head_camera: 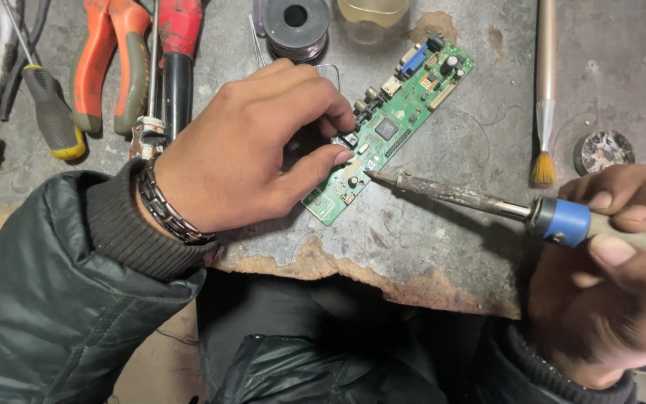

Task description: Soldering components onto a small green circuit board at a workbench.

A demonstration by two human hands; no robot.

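A long green circuit board lies slanted on the worn grey bench. My left hand rests on its near end, thumb and fingers pinching around the lower part and pressing it down. My right hand grips the handle of a soldering iron with a blue collar. Its dark tip touches the board just beside my left thumb. A thin solder wire loops out from behind my left fingers.
Orange-handled pliers, a yellow-and-black screwdriver and a red-handled tool lie at the back left. A solder spool and a clear jar stand behind the board. A small brush and a round tin lie at the right.
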